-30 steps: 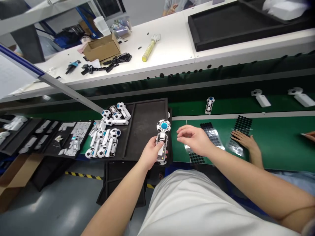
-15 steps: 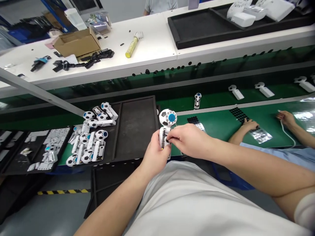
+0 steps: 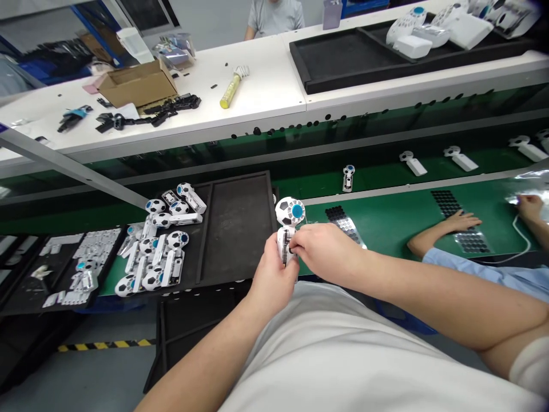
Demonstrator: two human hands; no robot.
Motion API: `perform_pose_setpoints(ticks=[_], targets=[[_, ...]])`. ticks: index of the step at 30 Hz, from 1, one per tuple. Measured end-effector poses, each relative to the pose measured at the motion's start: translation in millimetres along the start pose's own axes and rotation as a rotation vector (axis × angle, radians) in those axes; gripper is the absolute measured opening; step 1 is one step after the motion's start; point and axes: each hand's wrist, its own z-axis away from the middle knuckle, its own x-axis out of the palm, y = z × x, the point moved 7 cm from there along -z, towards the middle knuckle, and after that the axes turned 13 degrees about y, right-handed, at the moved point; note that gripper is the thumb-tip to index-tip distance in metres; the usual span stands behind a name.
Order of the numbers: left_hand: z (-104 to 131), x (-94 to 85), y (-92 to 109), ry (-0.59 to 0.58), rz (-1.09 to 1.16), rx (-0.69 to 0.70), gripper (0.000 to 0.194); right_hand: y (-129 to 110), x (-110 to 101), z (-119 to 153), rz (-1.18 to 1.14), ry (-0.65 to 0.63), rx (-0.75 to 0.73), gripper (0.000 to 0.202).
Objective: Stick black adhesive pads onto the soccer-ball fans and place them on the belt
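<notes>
Left hand (image 3: 274,273) was wrapped round a white gadget (image 3: 290,212) with a soccer-ball head, ball end poking out beyond the hands. Right hand (image 3: 328,246) was bunched up against its open front, couldn't tell if it pinched anything tbh. Off to the hands' left, similar gadgets (image 3: 176,239) sat in a black tray (image 3: 240,223); just past the right, 1 dotted sheet (image 3: 346,225) lay on the green worktop (image 3: 394,214).
</notes>
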Motion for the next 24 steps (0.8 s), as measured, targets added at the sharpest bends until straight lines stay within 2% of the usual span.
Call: perform_pose_setpoints(ticks=[7, 10, 12, 15, 17, 18, 19, 20, 21, 24], targets=[[0, 5.9, -8, -0.024, -0.027, 0.037, 0.047, 5, 8, -6, 0.096, -0.128, 0.158, 0.014], [-5, 3.4, -11, 0.016, -0.022, -0.002, 0.051, 20, 7, -6, 0.059, -0.073, 0.289, 0.013], [-9, 2.3, -16, 0.057, 0.003, -0.058, 0.054, 37, 13, -3, -0.118, 0.017, 0.423, 0.026], [-17, 12.3, -20, 0.01, 0.059, -0.05, 0.06, 61, 53, 0, -0.714, 0.048, 0.609, 0.055], [-24, 21.9, -25, -0.094, 0.007, -0.009, 0.067, 77, 89, -1, -1.04, 0.024, 0.692, 0.052], [-29, 22.4, -30, -0.131, -0.067, -0.012, 0.072, 88, 107, -2, -1.107, 0.028, 0.735, 0.044], [-36, 16.8, -35, -0.131, -0.166, -0.024, 0.077, 104, 124, -2, -1.105, 0.049, 0.787, 0.037], [-45, 3.7, -40, -0.087, -0.278, -0.033, 0.08, 121, 139, 0, -1.058, 0.081, 0.846, 0.032], [-55, -17.1, -43, 0.003, -0.402, -0.029, 0.081, 141, 152, 2, -0.99, 0.114, 0.908, 0.028], [-79, -108.2, -47, 0.392, -0.801, 0.023, 0.074, 203, 176, 10, -0.79, 0.176, 1.083, 0.027]])
